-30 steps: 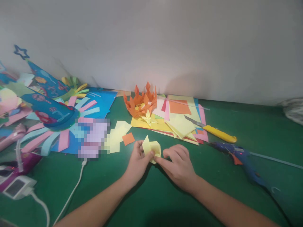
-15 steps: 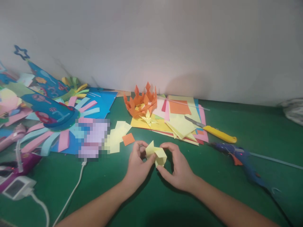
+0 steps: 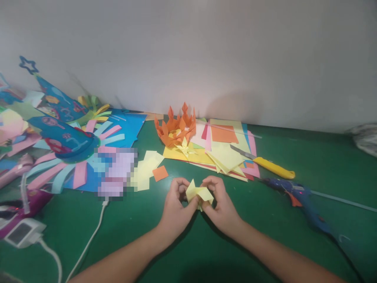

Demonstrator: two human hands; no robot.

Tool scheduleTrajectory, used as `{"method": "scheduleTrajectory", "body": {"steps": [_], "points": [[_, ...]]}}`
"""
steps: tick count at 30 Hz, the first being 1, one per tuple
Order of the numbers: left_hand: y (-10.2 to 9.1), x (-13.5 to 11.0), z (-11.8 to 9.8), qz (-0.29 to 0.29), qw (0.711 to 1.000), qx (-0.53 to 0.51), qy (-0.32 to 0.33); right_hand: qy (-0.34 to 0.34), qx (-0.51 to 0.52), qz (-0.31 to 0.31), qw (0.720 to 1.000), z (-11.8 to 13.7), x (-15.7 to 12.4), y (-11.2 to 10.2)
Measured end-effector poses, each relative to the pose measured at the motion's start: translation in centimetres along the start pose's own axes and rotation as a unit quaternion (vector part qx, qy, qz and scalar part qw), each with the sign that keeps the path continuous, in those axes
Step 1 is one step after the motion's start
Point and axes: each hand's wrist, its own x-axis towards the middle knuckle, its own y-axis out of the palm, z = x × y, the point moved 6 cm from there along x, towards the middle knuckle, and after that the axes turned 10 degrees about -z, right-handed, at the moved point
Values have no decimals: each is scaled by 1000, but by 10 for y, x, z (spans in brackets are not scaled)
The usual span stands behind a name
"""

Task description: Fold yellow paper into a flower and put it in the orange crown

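A small pale yellow folded paper (image 3: pixel 198 192) with pointed flaps is held between both hands, just above the green table. My left hand (image 3: pixel 177 204) grips it from the left, thumb pressed on its lower front. From the right, my right hand (image 3: pixel 219 204) closes on it with thumb and fingers. The fingertips behind the paper are partly hidden. Beyond the hands lie a small orange paper square (image 3: pixel 160 173) and several pale yellow paper pieces (image 3: pixel 147 169). A yellow folded paper star (image 3: pixel 185 148) rests in front of an orange folded-paper crown (image 3: pixel 173 133).
A yellow utility knife (image 3: pixel 275 168) with its blade out and a blue glue gun (image 3: pixel 306 204) lie at the right. Coloured paper sheets (image 3: pixel 226 157) are stacked at the back. Blue decorated cone hats (image 3: pixel 64 137), a magenta tool (image 3: pixel 29 208) and white cables (image 3: pixel 94 236) occupy the left.
My right hand has closed in on the yellow paper, its thumb now at the lower edge. Both the paper and my left hand have shifted slightly right, and the paper has turned a little.
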Motion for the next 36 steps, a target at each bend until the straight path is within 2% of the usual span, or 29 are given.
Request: {"method": "scheduleTrajectory", "body": {"steps": [13,17,20,27,36], "points": [[-3,1,0,-17,1000,20,13,-14,-36,1,999,-4,1,1],[-5,4,2,-22,1000,-4,-1,-24,-30,30,999,1,0,3],[-7,8,5,-28,998,-45,-28,-30,19,64,997,6,0,3],[-10,13,9,-39,994,-84,-51,101,137,70,983,-7,7,1],[-10,14,10,-30,992,-103,-65,133,156,88,975,-10,6,5]]}}
